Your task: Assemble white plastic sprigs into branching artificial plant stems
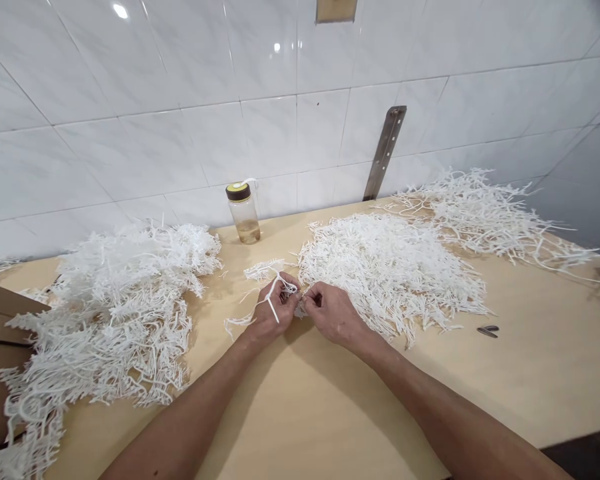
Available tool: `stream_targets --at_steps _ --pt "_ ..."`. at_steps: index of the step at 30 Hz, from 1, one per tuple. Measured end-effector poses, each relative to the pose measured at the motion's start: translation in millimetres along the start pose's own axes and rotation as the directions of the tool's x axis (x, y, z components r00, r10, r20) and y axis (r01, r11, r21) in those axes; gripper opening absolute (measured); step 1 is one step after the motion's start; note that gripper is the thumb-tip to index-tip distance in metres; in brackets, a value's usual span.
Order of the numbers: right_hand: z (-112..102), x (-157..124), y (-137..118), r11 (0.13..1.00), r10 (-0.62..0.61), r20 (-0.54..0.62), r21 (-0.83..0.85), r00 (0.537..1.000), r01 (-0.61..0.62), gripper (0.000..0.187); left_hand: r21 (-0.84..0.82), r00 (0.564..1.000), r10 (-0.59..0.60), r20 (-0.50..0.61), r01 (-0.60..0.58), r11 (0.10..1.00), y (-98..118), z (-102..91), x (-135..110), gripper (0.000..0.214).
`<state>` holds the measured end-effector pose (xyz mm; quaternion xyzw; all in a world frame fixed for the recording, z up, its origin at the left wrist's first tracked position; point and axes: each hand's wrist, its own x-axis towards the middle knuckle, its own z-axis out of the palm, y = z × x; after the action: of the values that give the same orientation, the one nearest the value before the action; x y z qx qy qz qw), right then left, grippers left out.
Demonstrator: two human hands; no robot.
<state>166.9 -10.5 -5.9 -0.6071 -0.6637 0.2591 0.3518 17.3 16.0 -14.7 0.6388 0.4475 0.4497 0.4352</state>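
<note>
My left hand [277, 308] is closed around a white branching plastic sprig [271, 303], whose thin forked stems stick out over the back of the hand and toward the left. Close beside it, my right hand [330, 313] makes a pinch with thumb and index finger, nearly touching the left fingertips. Whatever lies between those right fingertips is too small to make out. Just behind the hands, a small tuft of white sprigs [264, 269] rests on the table. A dense pile of white sprigs [390, 267] begins right beside my right hand.
Another large white pile [125, 300] covers the table's left side, next to a brown box [0, 333]. Looser long stems [490, 213] lie at back right. A bottle [244, 217] and a leaning metal bar [385, 153] stand near the tiled wall. Small nail clippers [488, 331] lie on the wooden table [545, 373].
</note>
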Motion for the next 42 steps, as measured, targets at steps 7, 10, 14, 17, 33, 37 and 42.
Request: stream_targets --at_steps 7,10,14,17,33,37,42 --pt "-13 -3 -12 0.996 -0.024 -0.015 0.080 1.000 0.025 0.012 0.110 0.997 0.035 -0.072 -0.027 0.994 -3 -10.0 7 0.009" --pt "-28 6 0 0.999 -0.023 -0.221 -0.028 0.975 0.018 0.010 -0.082 0.991 -0.131 0.034 0.134 0.988 -7 -14.1 11 0.025" --pt "-43 17 19 0.975 -0.117 -0.403 -0.220 0.908 0.028 0.009 -0.238 0.984 -0.166 0.061 0.176 0.955 -7 -15.8 12 0.037" --pt "-41 16 21 0.965 -0.169 -0.413 -0.254 0.895 0.064 0.018 -0.292 0.984 -0.171 0.057 0.181 0.939 -3 -16.6 12 0.038" --pt "-1 2 -2 0.989 0.076 0.027 0.122 0.997 -0.078 0.019 -0.188 0.990 -0.123 0.063 0.133 0.973 -7 -11.6 9 0.029" --pt "2 2 0 0.994 0.072 -0.001 0.078 0.997 -0.071 0.017 -0.132 0.994 -0.111 0.021 0.113 0.985 -13 -8.4 9 0.026" --pt "4 2 1 0.999 -0.005 -0.012 0.050 1.000 0.006 0.015 -0.090 0.995 -0.103 0.005 0.104 0.991 -12 -7.8 8 0.026"
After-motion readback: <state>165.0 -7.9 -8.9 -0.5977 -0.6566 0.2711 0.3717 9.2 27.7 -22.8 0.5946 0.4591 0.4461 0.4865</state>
